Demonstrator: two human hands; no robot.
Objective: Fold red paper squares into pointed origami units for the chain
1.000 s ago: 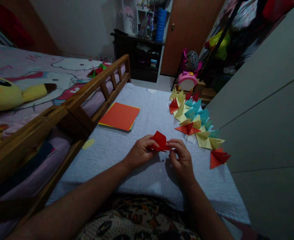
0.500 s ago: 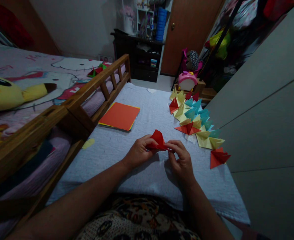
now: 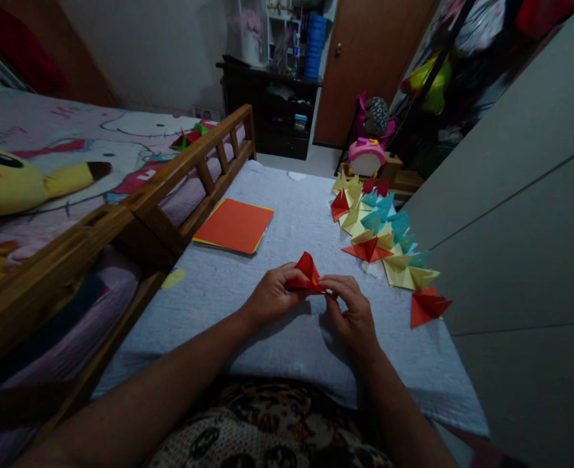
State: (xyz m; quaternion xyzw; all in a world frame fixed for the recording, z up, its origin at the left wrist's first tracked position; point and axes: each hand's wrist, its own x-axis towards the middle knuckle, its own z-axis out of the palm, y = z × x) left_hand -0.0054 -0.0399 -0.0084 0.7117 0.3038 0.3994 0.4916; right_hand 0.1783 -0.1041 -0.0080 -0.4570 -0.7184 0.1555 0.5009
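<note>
A folded piece of red origami paper (image 3: 309, 270) is held just above the cloth-covered table, one pointed flap standing up. My left hand (image 3: 275, 294) grips its left side, thumb on the near face. At its right end, the thumb and fingertips of my right hand (image 3: 349, 308) pinch the lower corner. The fingers cover part of the folds. To the right lie several finished origami cranes in rows, among them yellow ones (image 3: 406, 273), teal ones (image 3: 379, 218) and a red one (image 3: 428, 305). A stack of square paper (image 3: 234, 225), orange-red on top, lies to the left.
The table (image 3: 287, 351) has a pale blue cloth. A wooden bed rail (image 3: 189, 156) runs along its left, with a yellow plush toy (image 3: 8, 182) on the bed beyond. A pale cabinet (image 3: 525, 260) stands close on the right. A pink toy (image 3: 366, 156) sits past the far edge.
My right hand has shifted slightly left along the red paper, its fingertips now closer to the upright flap. My left hand stays in place.
</note>
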